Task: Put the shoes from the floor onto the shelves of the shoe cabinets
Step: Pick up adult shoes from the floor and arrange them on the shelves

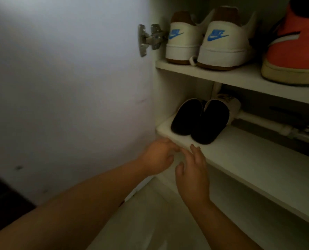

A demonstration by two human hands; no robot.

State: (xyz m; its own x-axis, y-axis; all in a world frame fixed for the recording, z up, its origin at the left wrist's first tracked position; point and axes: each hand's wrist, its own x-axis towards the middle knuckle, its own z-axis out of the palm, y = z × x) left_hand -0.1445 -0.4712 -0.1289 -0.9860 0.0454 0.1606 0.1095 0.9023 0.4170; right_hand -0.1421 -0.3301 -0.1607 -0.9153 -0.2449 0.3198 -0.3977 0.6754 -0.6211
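— While both hands sit at the front edge of the lower shelf [240, 156], what are the fingers doing?

— The left hand [158, 156] has its fingers [170, 145] curled loosely against the shelf's front left corner; it holds nothing. The right hand [192, 170] is spread, its fingertips [195, 148] resting on the shelf lip, also holding nothing.

— And the shoes?

— Count them. Two dark slippers [200, 121] lie side by side just beyond the fingertips, heels toward the hands, touching each other. The nearer slipper's heel is just beside the right hand's fingertips but apart from them. Their pale toe ends point away into the cabinet.

— Anything above the fingers?

— On the upper shelf [222, 74], well above both hands, stand two white sneakers [204, 40] with blue logos on the heels and brown collars, heels outward, pressed together. Further to the right of the fingers is one orange high-top shoe [294, 51] with a cream sole, partly cut off by the frame.

— So five shoes?

— Five visible. One metal hinge [150, 38] sits up and left of the left hand, joining the open cabinet door [69, 87] to the cabinet wall. Behind the slippers, a pipe [267, 127] runs along the back.
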